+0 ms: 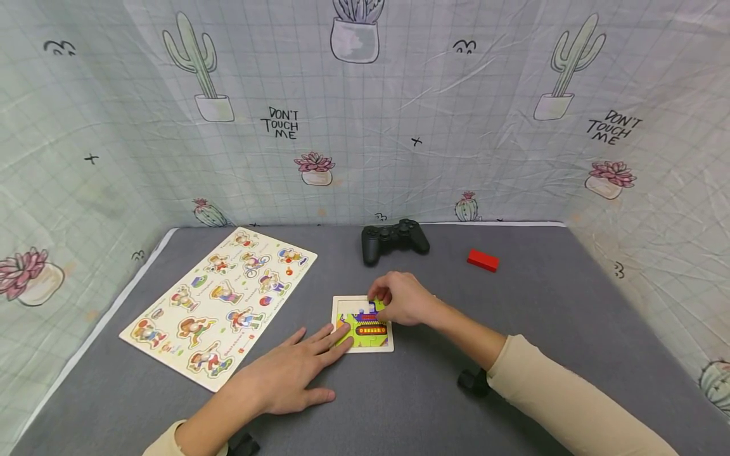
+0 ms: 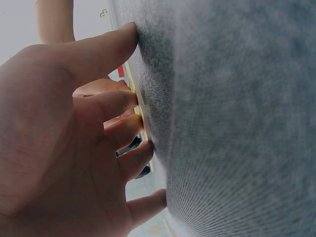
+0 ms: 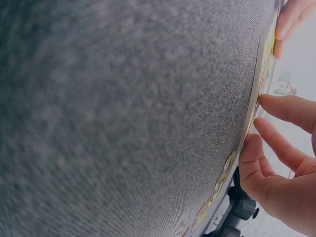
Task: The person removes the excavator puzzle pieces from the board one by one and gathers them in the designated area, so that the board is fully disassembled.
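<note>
- A person in beige sleeves works with both bare hands at a counter covered in gray cloth, seen from above.
- Near the middle of the counter lies a small square jigsaw puzzle in a pale wooden frame, picturing a tracked vehicle in purple, red and orange on lime green. Pale backing shows at its upper left.
- The left hand lies palm down with its fingers spread. The index and middle fingertips rest on the puzzle's left side; the thumb is set apart, over the cloth nearer the person.
- The right hand reaches in from the right, fingers bent, with thumb and index finger pinching a puzzle piece at the upper right corner, inside the frame. The hand partly hides this piece.
- To the left, near the left hand, a large wooden puzzle board lies at an angle, covered with small colorful cartoon figures.
- Behind the small puzzle, toward the back of the counter, sits a black game controller.
- Right of the controller, well apart from the hands, lies a red rectangular block.
- White fabric printed with cacti, succulents and "DON'T TOUCH ME" surrounds the counter.
</note>
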`<state>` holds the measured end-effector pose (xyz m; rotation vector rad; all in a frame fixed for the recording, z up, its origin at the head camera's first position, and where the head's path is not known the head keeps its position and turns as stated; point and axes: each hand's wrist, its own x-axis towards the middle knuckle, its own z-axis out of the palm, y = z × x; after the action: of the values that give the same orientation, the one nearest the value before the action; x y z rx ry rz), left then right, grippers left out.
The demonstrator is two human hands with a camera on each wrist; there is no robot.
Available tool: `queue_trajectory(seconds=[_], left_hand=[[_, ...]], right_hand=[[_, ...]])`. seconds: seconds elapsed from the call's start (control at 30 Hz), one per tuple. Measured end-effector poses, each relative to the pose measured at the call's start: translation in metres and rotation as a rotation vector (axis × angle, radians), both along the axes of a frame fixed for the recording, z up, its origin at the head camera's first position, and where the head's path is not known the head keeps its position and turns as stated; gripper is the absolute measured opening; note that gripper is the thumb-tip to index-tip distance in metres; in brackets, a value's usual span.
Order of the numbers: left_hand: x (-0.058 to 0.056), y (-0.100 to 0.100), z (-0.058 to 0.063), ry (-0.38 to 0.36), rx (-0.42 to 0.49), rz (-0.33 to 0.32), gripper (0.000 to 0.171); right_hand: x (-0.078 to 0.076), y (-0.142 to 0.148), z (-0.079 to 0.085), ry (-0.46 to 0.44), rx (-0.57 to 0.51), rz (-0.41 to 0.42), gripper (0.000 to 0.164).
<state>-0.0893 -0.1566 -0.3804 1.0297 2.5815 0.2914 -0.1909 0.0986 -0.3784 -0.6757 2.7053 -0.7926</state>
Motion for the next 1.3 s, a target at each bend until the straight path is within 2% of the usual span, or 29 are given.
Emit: queue_trajectory(seconds=[0.4,0.73,1.3], left_hand=[[-0.0007,0.0002,0.0003,-0.002,-0.003,0.002,0.08],[0.0,-0.0003,0.0001,0.016,0.001,-0.001,0.08],[0.0022,-0.0004,-0.0007,0.03,-0.001,-0.003,0.08]], right_hand=[[0.0006,0.0016,0.0018,0.008,0.031,0.057,0.015],[0.001,-0.0003,0.0003,0.002,0.035,0.042,0.015],[0.005,-0.0051,-0.0006,0.042,0.04,0.0,0.019]])
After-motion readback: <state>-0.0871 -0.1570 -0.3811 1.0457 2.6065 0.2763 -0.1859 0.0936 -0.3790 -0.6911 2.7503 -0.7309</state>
